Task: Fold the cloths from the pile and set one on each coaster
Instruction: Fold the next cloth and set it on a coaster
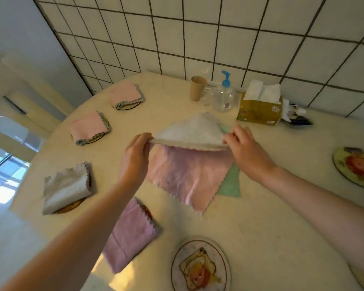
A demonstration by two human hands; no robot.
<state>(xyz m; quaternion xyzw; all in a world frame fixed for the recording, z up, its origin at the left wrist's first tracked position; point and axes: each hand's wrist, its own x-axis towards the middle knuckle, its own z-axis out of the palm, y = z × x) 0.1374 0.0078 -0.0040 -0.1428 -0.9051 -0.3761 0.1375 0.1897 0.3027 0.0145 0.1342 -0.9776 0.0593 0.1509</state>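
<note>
A pink cloth point(183, 175) with a white reverse lies at the table's middle, its far half lifted and turned over so the white side point(192, 131) faces up. My left hand point(135, 156) pinches the fold's left end and my right hand point(243, 143) pinches its right end. Under it lies a green cloth point(230, 184). Folded cloths cover several coasters: two pink ones point(126, 94) point(88, 127) at the far left, a white one point(64, 186) at the left and a mauve one point(130, 234) near me. Two round picture coasters stand bare, one near me point(200, 265) and one at the right point(355, 166).
Along the tiled wall at the back stand a brown paper cup point(197, 88), a clear pump bottle with a blue top point(224, 95) and a yellow tissue pack point(260, 108). The round cream table point(271, 227) ends at the left in a curved edge.
</note>
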